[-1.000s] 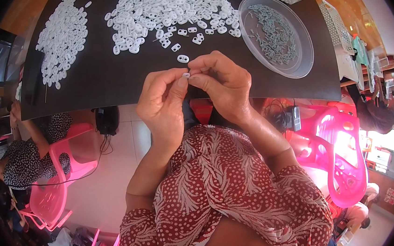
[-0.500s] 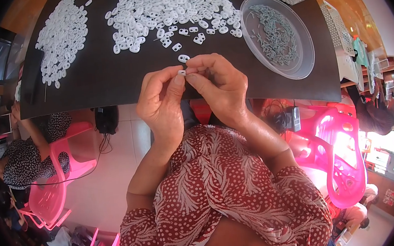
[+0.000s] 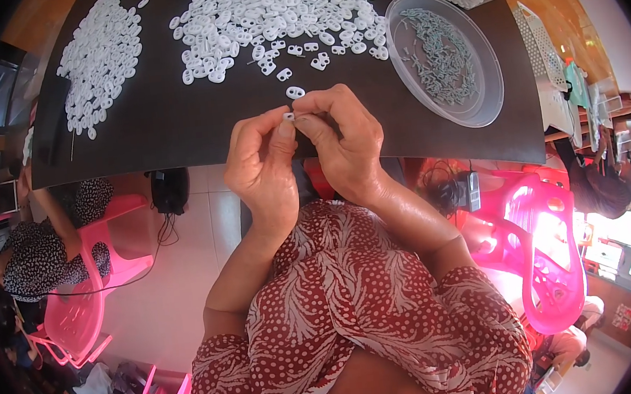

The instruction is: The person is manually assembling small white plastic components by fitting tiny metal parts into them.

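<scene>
White plastic piece point(image 3: 288, 116) pinched between hands.

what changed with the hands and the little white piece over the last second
Very little. Both hands stay together over the near edge of the black mat, the left hand and right hand still pinching one small white piece between their fingers. Nothing was picked up or let go. The lone white piece just beyond, the white heaps and the clear dish have not moved.
</scene>
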Demonstrator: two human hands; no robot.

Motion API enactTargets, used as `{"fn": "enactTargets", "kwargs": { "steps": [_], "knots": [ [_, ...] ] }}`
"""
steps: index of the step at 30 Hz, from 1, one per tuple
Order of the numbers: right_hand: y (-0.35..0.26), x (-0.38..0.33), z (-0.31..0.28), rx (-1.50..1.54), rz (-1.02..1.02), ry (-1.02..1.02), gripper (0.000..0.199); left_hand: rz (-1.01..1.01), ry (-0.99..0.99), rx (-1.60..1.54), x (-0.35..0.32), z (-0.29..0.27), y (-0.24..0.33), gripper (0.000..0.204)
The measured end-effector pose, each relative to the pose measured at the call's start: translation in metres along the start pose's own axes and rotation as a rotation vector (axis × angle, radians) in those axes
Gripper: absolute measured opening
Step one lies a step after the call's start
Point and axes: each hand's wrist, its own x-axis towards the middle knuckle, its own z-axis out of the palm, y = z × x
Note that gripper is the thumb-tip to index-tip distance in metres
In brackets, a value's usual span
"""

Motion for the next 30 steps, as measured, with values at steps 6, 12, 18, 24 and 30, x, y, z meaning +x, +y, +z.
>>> {"fn": "enactTargets", "kwargs": {
  "steps": [6,12,18,24,30],
  "knots": [
    [-0.0039,-0.0017,0.0032,0.196,0.189,-0.024,0.017,-0.174,0.031,-0.203,0.0081,-0.0021,0.0071,0.009],
    [-0.006,0.001,0.0005,0.149,0.206,-0.021,0.014,-0.174,0.018,-0.207,0.0067,-0.0024,0.0061,0.009],
    [-0.0039,0.0056,0.0002,0.076,0.039,0.018,0.012,-0.18,0.05,-0.227,0.0065,0.0004,0.006,0.009],
    [-0.0044,0.0061,0.0026,-0.002,0.001,0.031,0.012,-0.216,0.029,-0.24,0.0051,0.0001,0.0076,0.009],
    [0.0004,0.0032,0.0057,0.004,-0.015,0.015,0.011,-0.203,0.031,-0.273,0.0029,0.0014,0.0044,0.008]
  ]
}}
